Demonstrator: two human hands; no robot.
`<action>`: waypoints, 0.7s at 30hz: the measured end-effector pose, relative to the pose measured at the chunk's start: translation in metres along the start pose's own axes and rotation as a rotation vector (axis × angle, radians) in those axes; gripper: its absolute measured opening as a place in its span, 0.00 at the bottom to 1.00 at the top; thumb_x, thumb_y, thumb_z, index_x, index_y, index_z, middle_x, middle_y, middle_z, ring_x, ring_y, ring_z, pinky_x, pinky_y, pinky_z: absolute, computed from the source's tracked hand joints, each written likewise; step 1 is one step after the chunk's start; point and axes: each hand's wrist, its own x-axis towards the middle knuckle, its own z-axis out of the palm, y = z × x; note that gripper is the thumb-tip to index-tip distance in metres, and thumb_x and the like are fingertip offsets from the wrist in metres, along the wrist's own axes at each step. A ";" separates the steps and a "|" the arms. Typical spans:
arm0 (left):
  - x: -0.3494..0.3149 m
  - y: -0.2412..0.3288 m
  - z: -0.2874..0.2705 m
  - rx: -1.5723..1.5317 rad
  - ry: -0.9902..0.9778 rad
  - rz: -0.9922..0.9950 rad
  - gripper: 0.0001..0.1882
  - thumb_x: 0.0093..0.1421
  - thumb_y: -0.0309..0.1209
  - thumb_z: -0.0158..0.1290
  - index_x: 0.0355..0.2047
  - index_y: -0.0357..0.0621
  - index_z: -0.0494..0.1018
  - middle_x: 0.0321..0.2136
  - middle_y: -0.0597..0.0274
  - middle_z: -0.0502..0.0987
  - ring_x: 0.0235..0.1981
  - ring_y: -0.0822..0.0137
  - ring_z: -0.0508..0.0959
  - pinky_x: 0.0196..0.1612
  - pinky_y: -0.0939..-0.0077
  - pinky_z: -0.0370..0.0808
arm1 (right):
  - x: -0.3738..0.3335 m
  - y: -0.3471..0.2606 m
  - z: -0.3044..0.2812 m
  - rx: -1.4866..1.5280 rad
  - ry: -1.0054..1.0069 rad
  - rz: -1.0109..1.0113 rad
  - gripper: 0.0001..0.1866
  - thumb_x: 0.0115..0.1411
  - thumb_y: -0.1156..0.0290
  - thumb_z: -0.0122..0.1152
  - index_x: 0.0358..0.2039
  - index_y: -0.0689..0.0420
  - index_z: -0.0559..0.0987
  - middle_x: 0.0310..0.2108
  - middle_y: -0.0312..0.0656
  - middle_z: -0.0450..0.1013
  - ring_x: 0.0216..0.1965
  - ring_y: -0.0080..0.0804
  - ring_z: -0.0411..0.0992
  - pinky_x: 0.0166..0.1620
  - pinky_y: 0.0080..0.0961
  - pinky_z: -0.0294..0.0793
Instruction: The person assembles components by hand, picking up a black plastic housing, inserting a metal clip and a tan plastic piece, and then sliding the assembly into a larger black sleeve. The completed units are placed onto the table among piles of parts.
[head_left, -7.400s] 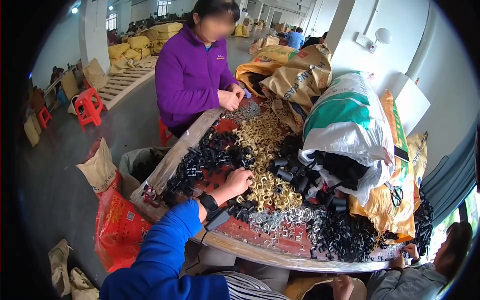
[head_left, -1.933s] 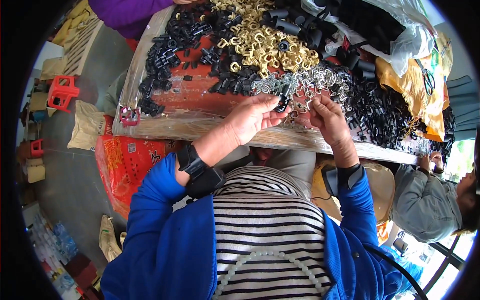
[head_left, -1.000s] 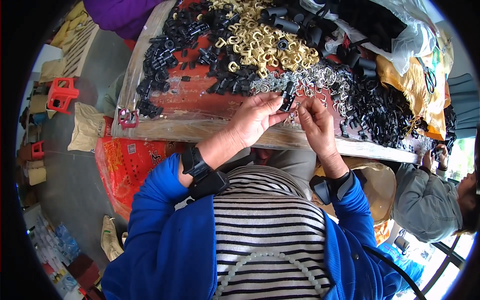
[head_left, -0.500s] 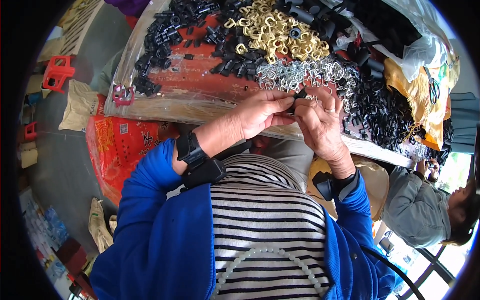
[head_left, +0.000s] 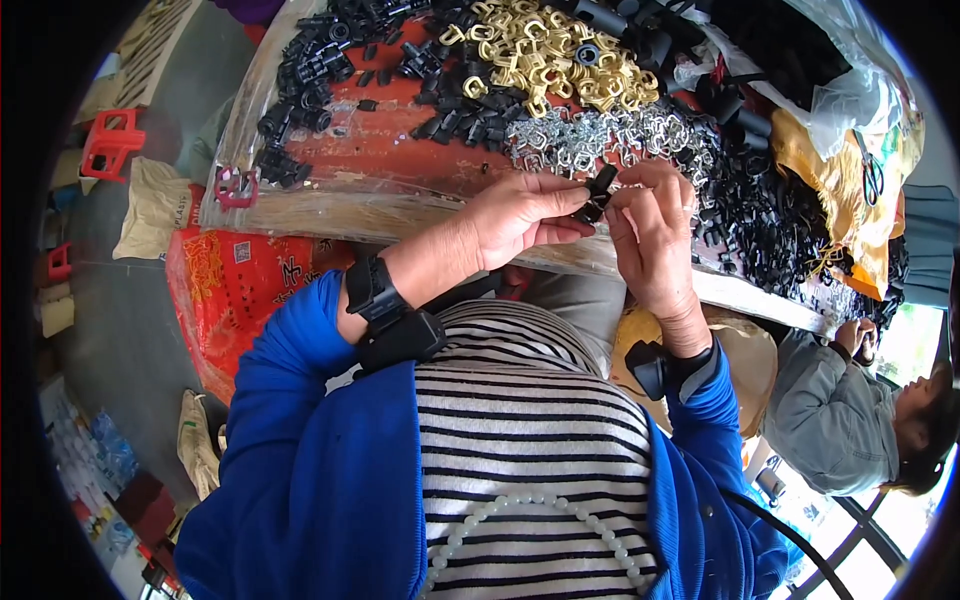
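Note:
My left hand (head_left: 525, 220) pinches a small black plastic part (head_left: 597, 194) between thumb and fingers, just over the table's near edge. One tab of the part sticks up beyond the fingertips. Close against its right side is my right hand (head_left: 655, 225), fingers curled and the tips drawn together; whatever they hold is too small to make out. Beyond the hands lie a heap of silvery metal rings (head_left: 570, 140), a pile of gold-coloured metal loops (head_left: 550, 60) and small black pieces (head_left: 460, 120). More small black parts (head_left: 770, 220) are heaped to the right.
The red worktop (head_left: 370, 145) has a wooden edge (head_left: 340, 215). Black assembled parts (head_left: 320, 70) cover its far left, near a pink ring-shaped object (head_left: 236, 187). A yellow sack (head_left: 815, 185) lies at right. Another person (head_left: 840, 410) sits at right; a red stool (head_left: 112, 143) stands left.
The right fingers have drawn back slightly from the black part, and more of it shows, its tab now pointing up. The left hand still grips it.

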 end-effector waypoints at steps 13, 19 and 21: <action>-0.017 -0.012 0.014 0.065 -0.004 0.042 0.11 0.51 0.30 0.49 0.34 0.38 0.69 0.29 0.64 0.71 0.29 0.74 0.73 0.34 0.82 0.72 | -0.011 -0.032 -0.015 -0.111 -0.074 0.004 0.07 0.42 0.79 0.52 0.24 0.58 0.67 0.37 0.42 0.61 0.44 0.42 0.56 0.46 0.34 0.53; -0.014 -0.005 0.002 0.138 0.016 0.034 0.12 0.52 0.30 0.47 0.36 0.37 0.68 0.30 0.62 0.72 0.30 0.72 0.73 0.34 0.83 0.71 | -0.006 -0.008 0.002 0.231 -0.110 0.140 0.09 0.42 0.78 0.56 0.25 0.59 0.67 0.36 0.41 0.61 0.40 0.35 0.60 0.42 0.27 0.57; -0.010 -0.001 -0.006 0.151 0.029 0.018 0.13 0.53 0.30 0.46 0.37 0.37 0.67 0.30 0.62 0.72 0.30 0.71 0.73 0.35 0.83 0.71 | -0.001 0.003 0.013 0.479 -0.070 0.269 0.10 0.43 0.77 0.58 0.26 0.59 0.67 0.34 0.40 0.62 0.37 0.30 0.62 0.39 0.23 0.60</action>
